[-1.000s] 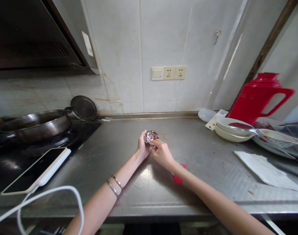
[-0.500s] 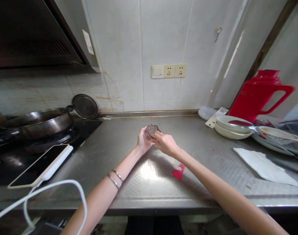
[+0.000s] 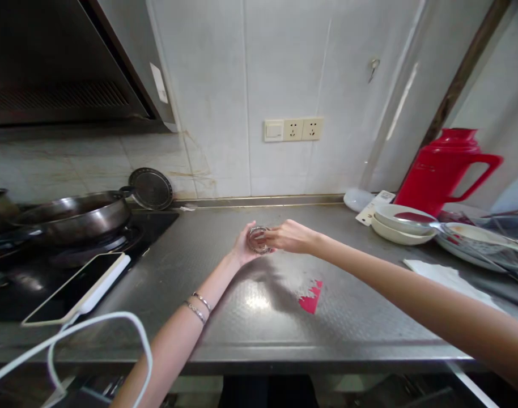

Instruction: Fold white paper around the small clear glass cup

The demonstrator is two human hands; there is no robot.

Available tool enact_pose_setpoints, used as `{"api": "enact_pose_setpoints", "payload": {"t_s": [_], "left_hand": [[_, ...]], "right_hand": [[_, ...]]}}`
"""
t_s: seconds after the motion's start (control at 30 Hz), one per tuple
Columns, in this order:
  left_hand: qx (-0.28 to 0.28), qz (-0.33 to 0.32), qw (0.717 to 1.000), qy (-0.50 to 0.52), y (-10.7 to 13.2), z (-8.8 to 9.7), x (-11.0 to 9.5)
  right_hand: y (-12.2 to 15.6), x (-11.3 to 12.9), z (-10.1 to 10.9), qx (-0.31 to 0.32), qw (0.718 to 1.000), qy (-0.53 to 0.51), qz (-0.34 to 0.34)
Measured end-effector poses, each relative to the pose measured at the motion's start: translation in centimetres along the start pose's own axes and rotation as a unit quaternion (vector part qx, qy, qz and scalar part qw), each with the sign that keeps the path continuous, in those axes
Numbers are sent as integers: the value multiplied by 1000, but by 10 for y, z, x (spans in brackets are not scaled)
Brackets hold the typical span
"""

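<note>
A small clear glass [image 3: 257,239] is held just above the steel counter [image 3: 250,317] at its middle. My left hand [image 3: 242,247] cups the glass from the left and below, fingers wrapped round it. My right hand [image 3: 289,236] comes in from the right and pinches the glass at its rim. Two thin bracelets [image 3: 198,306] sit on my left forearm. A small red scrap [image 3: 310,297] lies on the counter below my right wrist.
A dark wok [image 3: 74,213] stands on the stove at left, a round lid [image 3: 151,188] leaning on the wall behind. A phone [image 3: 78,288] with a white cable [image 3: 89,328] lies front left. Stacked bowls [image 3: 401,222], plates, a red jug [image 3: 441,170] and a white napkin [image 3: 448,276] crowd the right.
Both hands have lifted the glass slightly and moved it farther from me. My right arm has swung out to the right, uncovering the red scrap on the counter.
</note>
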State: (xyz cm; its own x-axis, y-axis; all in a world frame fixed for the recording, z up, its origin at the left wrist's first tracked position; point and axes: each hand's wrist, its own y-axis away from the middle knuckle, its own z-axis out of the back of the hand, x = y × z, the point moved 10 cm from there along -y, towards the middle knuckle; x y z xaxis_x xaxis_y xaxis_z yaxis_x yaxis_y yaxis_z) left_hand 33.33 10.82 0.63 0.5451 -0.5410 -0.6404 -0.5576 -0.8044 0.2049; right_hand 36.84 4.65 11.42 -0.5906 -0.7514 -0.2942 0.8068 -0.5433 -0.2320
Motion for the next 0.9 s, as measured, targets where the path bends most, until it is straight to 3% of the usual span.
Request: {"api": "enact_pose_setpoints", "payload": {"t_s": [0.13, 0.27, 0.4, 0.5, 0.57, 0.7, 0.77, 0.83, 0.9], "left_hand": [[-61, -44, 997, 32, -4, 8, -2], [-81, -77, 993, 31, -6, 11, -3], [-73, -125, 989, 31, -5, 9, -5], [-59, -149, 987, 31, -5, 4, -3], [-52, -161, 985, 30, -4, 1, -2], [-37, -196, 979, 42, -1, -2, -7], [-36, -220, 974, 52, 1, -1, -11], [-32, -227, 972, 53, 1, 0, -13], [-6, -202, 978, 46, -1, -5, -12]], "right_hand": [[-1, 1, -7, 45, 998, 38, 17], [7, 2, -18, 59, 997, 39, -44], [14, 10, -29, 36, 989, -44, -135], [15, 14, -33, -24, 967, -136, -213], [15, 14, -32, -102, 940, -198, -257], [14, 10, -33, -253, 872, -294, -299], [13, 6, -33, -293, 851, -319, -297], [10, 3, -33, -292, 856, -321, -282], [9, -1, -31, -253, 884, -292, -264]]}}
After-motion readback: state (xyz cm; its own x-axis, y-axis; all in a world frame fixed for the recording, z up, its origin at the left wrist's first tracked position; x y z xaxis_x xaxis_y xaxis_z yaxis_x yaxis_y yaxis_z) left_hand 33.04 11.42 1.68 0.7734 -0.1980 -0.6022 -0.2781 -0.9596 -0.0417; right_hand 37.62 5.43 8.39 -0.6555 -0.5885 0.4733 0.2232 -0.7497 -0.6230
